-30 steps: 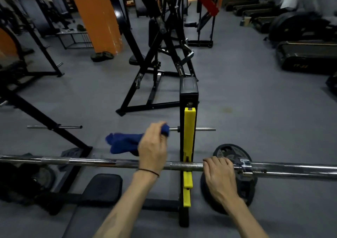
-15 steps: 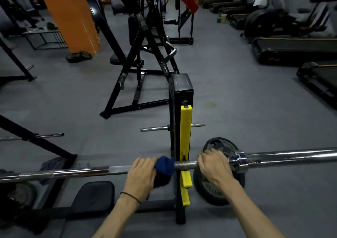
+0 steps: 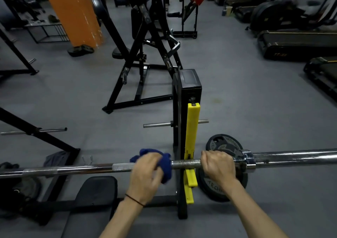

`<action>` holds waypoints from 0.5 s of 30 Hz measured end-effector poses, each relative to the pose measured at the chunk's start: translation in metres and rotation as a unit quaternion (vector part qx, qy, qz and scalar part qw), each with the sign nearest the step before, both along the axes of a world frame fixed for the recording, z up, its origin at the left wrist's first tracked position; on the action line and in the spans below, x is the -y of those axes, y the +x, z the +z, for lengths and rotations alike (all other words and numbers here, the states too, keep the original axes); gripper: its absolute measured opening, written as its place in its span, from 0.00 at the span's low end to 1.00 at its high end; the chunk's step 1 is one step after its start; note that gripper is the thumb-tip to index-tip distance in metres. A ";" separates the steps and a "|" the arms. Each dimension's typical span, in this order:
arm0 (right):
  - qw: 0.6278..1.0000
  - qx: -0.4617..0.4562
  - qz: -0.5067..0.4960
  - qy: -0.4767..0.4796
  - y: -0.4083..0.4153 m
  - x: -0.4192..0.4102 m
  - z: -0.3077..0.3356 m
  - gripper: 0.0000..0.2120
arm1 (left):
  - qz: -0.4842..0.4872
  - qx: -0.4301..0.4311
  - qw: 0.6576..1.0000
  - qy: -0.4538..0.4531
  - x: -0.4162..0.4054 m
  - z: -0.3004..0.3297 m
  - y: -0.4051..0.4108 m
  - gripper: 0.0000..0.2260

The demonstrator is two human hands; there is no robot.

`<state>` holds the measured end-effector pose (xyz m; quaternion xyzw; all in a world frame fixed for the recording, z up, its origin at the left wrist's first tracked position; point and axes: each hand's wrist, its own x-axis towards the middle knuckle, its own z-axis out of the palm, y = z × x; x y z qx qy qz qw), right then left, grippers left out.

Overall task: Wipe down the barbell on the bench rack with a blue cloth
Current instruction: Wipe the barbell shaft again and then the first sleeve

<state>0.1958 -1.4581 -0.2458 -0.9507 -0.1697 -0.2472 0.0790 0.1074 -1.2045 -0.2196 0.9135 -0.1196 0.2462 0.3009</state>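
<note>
Wiping is in hand: my left hand [image 3: 145,175] presses the bunched blue cloth [image 3: 160,163] round the long chrome steel barbell [image 3: 73,169], fingers curled over both, lower centre of frame. My right hand [image 3: 218,166] grips the shaft bare, just right of the yellow rack upright [image 3: 191,137]. Next move, in my judgement: draw the cloth leftward along the shaft. Open bar runs to the left edge; rightward, upright and right hand block travel.

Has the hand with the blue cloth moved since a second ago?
Yes. The left hand has come down from above the barbell onto it, and now grips the blue cloth around the shaft, just left of the yellow rack upright.
</note>
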 end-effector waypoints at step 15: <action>0.998 -0.054 -0.008 -0.024 -0.003 -0.008 0.008 0.25 | 0.146 -0.091 0.964 0.205 0.080 -0.023 0.045 0.17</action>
